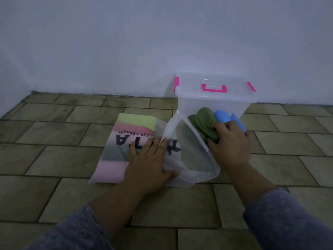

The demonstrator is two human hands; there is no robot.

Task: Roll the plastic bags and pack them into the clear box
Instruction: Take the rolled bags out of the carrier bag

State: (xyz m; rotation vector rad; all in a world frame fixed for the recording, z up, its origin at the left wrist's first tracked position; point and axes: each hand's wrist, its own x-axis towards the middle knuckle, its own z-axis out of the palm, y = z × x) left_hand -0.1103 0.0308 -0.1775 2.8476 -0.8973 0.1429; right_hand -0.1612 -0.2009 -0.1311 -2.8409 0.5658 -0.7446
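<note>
While left hand lies flat on the frosted printed pouch, right-hand fingers clutch a crumpled olive-green plastic bag; rolling likely follows.

head view, close, facing down-forward

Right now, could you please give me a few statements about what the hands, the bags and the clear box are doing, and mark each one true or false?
1. The left hand presses flat on the frosted printed bag. True.
2. The right hand is empty and raised off the floor. False: it grips a green bundle in front of the clear box.
3. The clear box has its lid off. False: the lid with its pink handle sits on top.
4. A blue roll lies beside the green bundle. True.
5. The printed bag rests on a wooden table. False: it lies on the tiled floor.
</note>
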